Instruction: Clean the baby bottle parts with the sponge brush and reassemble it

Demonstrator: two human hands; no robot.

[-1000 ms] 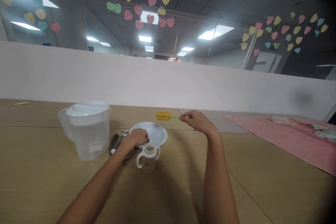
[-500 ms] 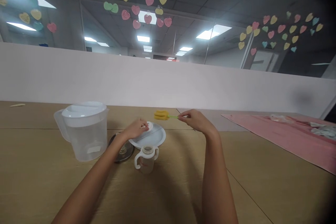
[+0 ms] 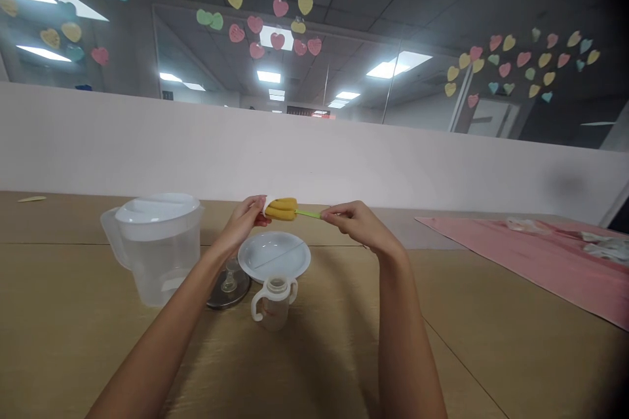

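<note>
My right hand (image 3: 356,224) pinches the green handle of a sponge bottle brush (image 3: 282,209), whose yellow sponge head points left. My left hand (image 3: 240,222) is up at the sponge tip, holding a small white round piece (image 3: 266,205) against it. Below the hands lies a white divided plate (image 3: 274,256). A lidless sippy cup with two handles (image 3: 274,302) stands in front of the plate. A round metal lid (image 3: 230,293) lies under my left wrist, with a small clear piece (image 3: 228,281) on it.
A large clear plastic pitcher (image 3: 156,250) with a white lid stands left of the plate. A pink mat (image 3: 531,255) with crumpled white items lies at the right. A pale stick (image 3: 32,198) lies at the far left. A white partition (image 3: 314,157) runs behind the wooden table (image 3: 491,314).
My left hand has risen from the plate with the white round piece and now meets the sponge. The brush has shifted slightly left. The metal lid shows more fully.
</note>
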